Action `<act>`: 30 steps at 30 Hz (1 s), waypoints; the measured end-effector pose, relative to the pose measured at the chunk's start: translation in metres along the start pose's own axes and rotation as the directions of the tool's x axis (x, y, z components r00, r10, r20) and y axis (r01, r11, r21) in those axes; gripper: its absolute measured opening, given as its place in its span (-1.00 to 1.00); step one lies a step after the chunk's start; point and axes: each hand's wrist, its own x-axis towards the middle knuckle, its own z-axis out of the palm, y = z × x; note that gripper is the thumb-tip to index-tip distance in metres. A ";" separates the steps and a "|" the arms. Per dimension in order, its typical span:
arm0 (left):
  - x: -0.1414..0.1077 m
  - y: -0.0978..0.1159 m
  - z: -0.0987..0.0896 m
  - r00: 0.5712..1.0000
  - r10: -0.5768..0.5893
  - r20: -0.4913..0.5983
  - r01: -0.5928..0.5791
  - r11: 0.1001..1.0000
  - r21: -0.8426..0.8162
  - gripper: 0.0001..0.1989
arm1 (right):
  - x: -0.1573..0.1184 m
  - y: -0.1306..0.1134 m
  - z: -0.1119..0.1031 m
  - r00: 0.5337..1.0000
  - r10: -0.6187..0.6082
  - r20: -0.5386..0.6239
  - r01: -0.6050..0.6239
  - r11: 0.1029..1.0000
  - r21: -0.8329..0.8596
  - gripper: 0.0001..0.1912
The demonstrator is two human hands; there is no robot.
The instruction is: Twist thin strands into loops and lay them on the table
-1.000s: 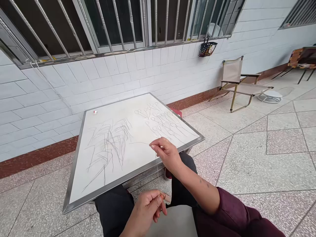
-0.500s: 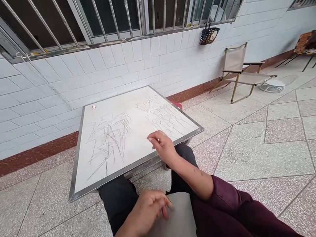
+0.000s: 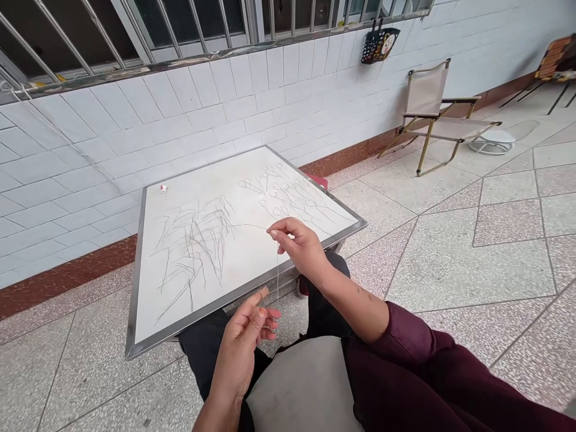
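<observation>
Nearest, a pale grey cloth (image 3: 306, 384) covers the lap. Just beyond it, the left grip (image 3: 238, 345) is half open, forefinger extended and other fingers loosely curled; no object is seen in it, though contact with something very fine cannot be excluded. The thin strand (image 3: 278, 273) hangs beside those fingers and rises to the right grip (image 3: 301, 246), which is closed in a fingertip pinch on it above the near edge of the white surface (image 3: 252, 264). A darker length runs from the pinch out over the surface; it appears to be one continuous piece, but this cannot be confirmed.

Judged by its fineness, the strand should weigh almost nothing. The gentle bow of the upper length suggests a springy material that could kink under a hard squeeze, or slip from a slack one. The best hold is probably between the pads of thumb and forefinger, close to the bend, with the free end lightly steadied.

Farther out lie angular dark lines (image 3: 191, 240), apparently laid strands, and looped ones (image 3: 292, 195), with a small red-and-white object (image 3: 163, 188) near the far-left corner. A folding chair (image 3: 432, 114) stands well apart, beyond the surface.
</observation>
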 end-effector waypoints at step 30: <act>0.015 0.065 -0.031 0.832 0.397 -0.387 -0.336 0.916 0.217 -0.59 | -0.024 0.016 0.021 0.931 -0.101 0.350 0.164 0.974 -0.154 -0.86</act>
